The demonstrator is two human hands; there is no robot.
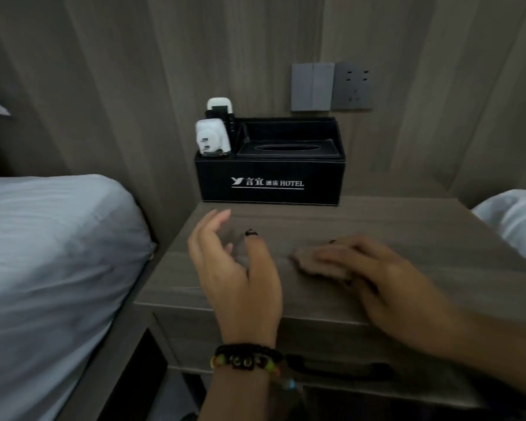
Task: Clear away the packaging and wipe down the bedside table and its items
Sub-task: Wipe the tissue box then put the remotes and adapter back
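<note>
cloth (318, 264) pressed flat under the right hand (380, 278), fingers laid over it, down at five o'clock on the bedside table (392, 226). it's brownish and blurred, close to the wood's own tone. left hand (237, 268) hovers at seven o'clock, fingers spread and loosely curled, pinching nothing, beaded bracelets (246, 358) at the wrist.

wiping looks like the step in hand. to do it well: keep the palm flat so the whole cloth bears on the wood, run overlapping passes front edge to back, and use that free left hand to lift or slide the black organizer box (269, 177) at twelve o'clock so the strip beneath it gets covered. the white plug adapter (213, 139) and the remote (220, 107) stand in its left pocket; steady them before tipping.

no packaging shows on the top. the surface is grey-brown wood grain, matching the wall panels. switch and socket plates (331, 86) sit at one o'clock, white beds (49, 244) at nine and three.
</note>
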